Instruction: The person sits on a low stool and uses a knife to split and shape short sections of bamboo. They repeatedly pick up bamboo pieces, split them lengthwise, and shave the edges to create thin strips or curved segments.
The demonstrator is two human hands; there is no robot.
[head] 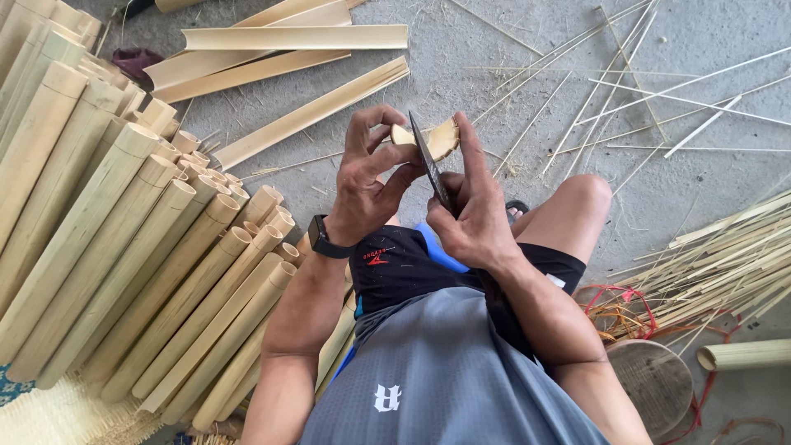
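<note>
Bamboo poles (124,239) heaped on the left of a grey concrete floor (461,74), split slats (288,49) beyond, thin slivers (725,264) bundled at right. Above the knees, left hand (367,181) curled closed around a short bamboo piece (441,138), thumb against its end. Right hand (470,210) clenched on a dark knife (428,161), blade upright, edge set into that piece.

Pale matt bamboo piece (435,138), dark dull metal blade (430,165), rough grey concrete floor (494,49)
</note>
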